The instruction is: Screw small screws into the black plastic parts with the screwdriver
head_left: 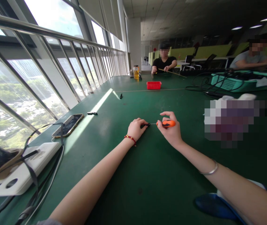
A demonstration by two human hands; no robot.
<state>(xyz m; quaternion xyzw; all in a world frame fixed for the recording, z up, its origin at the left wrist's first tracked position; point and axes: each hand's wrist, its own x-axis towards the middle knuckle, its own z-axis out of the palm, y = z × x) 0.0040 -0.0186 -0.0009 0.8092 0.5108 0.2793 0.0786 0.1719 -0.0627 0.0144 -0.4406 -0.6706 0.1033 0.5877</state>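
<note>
My left hand (136, 128) rests on the green table (152, 175), fingers pinched round a small black part (145, 125). My right hand (170, 130) grips a screwdriver with an orange handle (167, 123). Its thin shaft points left and meets the black part. Both hands sit close together near the table's middle. A red bead bracelet circles my left wrist, a silver bangle my right forearm.
A phone (68, 125) and a small black piece (92, 113) lie to the left. A white device with straps (23, 173) sits at the near left. A red tray (153, 85), a jar (136, 72), a green basket with cables (241, 80) and two seated people are further back.
</note>
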